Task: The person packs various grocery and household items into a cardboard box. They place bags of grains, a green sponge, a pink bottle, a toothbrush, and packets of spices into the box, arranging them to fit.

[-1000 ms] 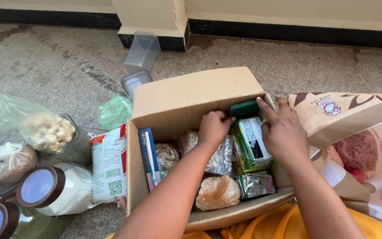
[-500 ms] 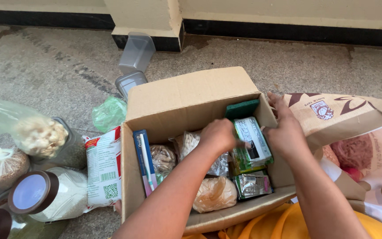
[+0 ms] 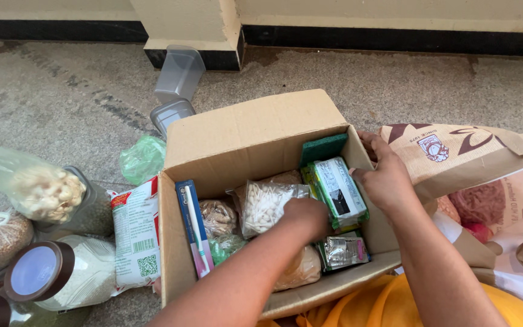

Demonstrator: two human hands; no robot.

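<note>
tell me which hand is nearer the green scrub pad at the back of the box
Right. The right hand rests on the box's right wall beside the green scrub pad. The left hand is lower in the cardboard box, among the packets.

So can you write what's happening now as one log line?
left hand: inside cardboard box, by clear seed packet | right hand: holding green-white packet

Cardboard box (image 3: 255, 130) on stone floor, packed with small packets. Left hand (image 3: 305, 216) reaches down among clear bag of white seeds (image 3: 265, 204) and silver packet (image 3: 343, 251); right hand (image 3: 385, 178) steadies upright green packet (image 3: 337, 191). Toothbrush pack (image 3: 193, 225) leans against left wall
</note>
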